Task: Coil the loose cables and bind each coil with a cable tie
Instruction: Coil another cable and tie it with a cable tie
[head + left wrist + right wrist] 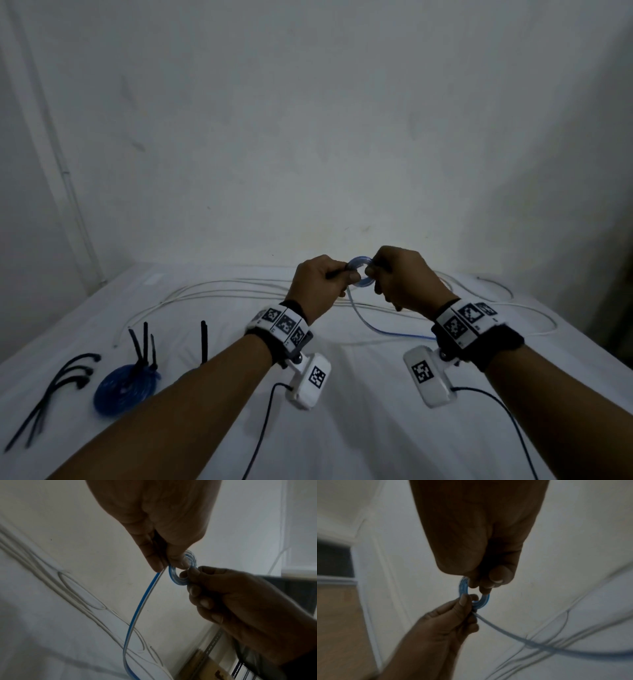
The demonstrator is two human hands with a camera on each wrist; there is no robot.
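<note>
Head view: both hands are raised over the white sheet [342,394], pinching one small blue coil [359,272] between them. The left hand [317,286] has fingers curled on the coil's left edge, with a dark strip in the same grip, probably a cable tie but I can't confirm. The right hand [404,277] is curled on the right edge. The blue cable tail [380,327] drops from the coil to the sheet and runs right. Count: one finished blue coil [126,387] at left with three tie ends sticking up, three loose black ties [51,390] beside it, one more black tie [204,341] near the left forearm, and a sprawl of loose white cable [239,291] behind; strand count unclear.

Left wrist view: the left hand's thumb and forefinger pinch the coil [182,568] at its top, and the blue-white tail [137,614] leaves just below that pinch. The right hand [231,595] pinches the opposite side, its other fingers curled.

Right wrist view: blurred. The right hand [481,545] has fingertips on the coil [471,593] from above, the left hand [450,620] from below, and the tail [522,641] trails right.

Risks:
- The coil is tight and looks springy, so easing either pinch likely lets the turns pop open.
- Most of the tail is still uncoiled and lies over the white cable, so it may snag or drag it.
</note>
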